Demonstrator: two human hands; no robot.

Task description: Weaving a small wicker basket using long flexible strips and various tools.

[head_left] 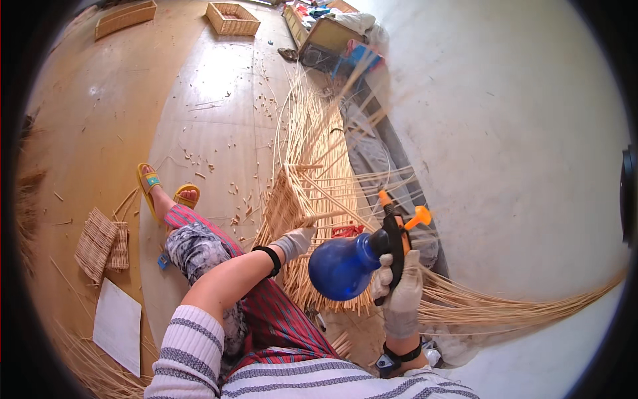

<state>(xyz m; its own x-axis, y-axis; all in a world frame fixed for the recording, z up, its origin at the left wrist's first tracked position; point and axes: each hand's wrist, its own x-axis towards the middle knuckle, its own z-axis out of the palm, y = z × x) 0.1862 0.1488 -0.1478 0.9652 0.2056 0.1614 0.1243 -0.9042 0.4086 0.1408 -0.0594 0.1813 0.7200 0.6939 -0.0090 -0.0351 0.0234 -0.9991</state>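
In my gloved right hand (403,289) is a blue spray bottle (341,267) with a black head and an orange nozzle and trigger. My fingers wrap its black handle, and the bottle lies tilted on its side. The nozzle points toward the far side, close to thin canes fanning out rightward. My left hand (296,243), also gloved, closes on the near corner of a partly woven wicker basket (284,203). Long unwoven canes stick out from the basket's frame. Some of the left fingers are hidden from view.
A thick bundle of long canes (342,166) lies beyond the basket. More canes (518,304) sweep right along the white wall (518,133). Woven panels (98,245) and a white board (117,327) lie at left. Finished baskets (232,24) and a cluttered box (329,40) stand far off.
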